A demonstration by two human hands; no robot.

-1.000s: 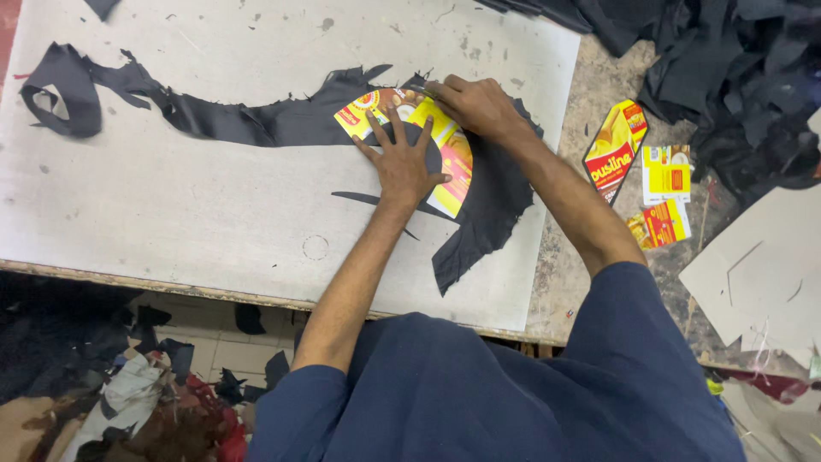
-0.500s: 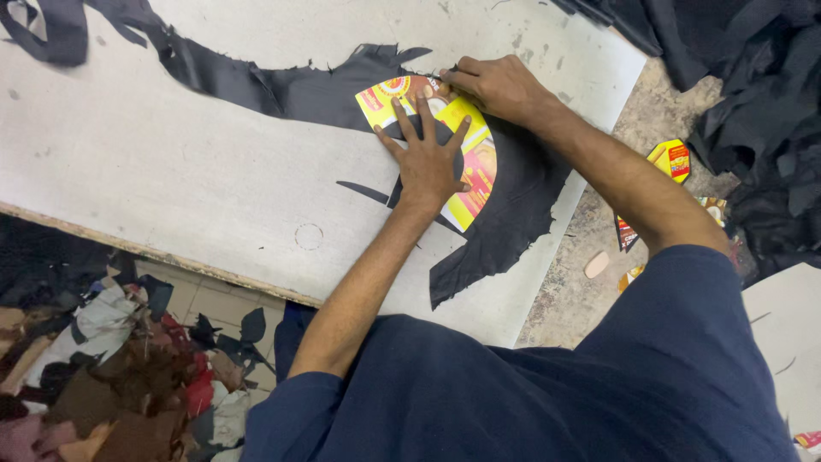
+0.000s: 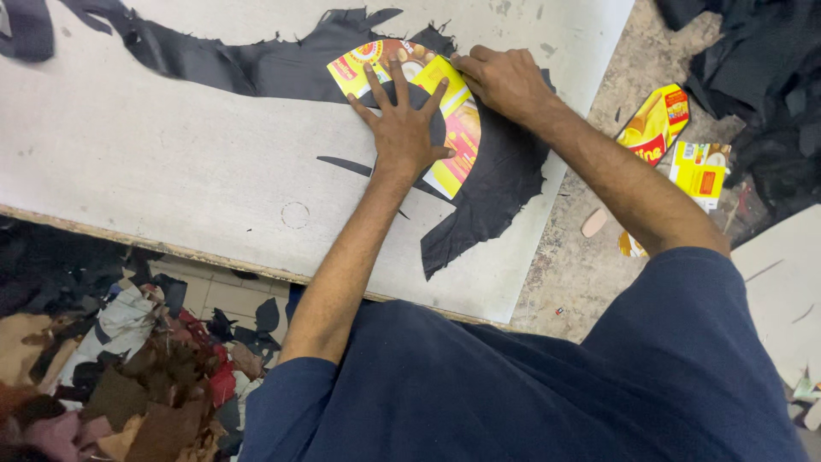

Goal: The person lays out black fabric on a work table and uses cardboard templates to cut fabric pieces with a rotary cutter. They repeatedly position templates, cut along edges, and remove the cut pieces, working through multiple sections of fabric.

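While the left hand [image 3: 402,128] presses flat, fingers spread wide, on a curved cardboard template [image 3: 453,128] atop dark fabric [image 3: 496,188] at upper centre, the right hand [image 3: 505,81] grips the template's edge.

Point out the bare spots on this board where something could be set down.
Free: white board left of the left hand, below the dark fabric strip. Crowded: the cardboard template under both hands, right hand, and printed offcuts.

1. Dressed in a dark navy short-sleeved shirt of plain, matte cloth, without print or pattern.
2. Sleeves ending above the elbows, hems loose and softly creased.
3. Forearms bare down to the left hand [image 3: 402,128] and right hand [image 3: 505,81].
4. No watch, ring, glove or bracelet visible.
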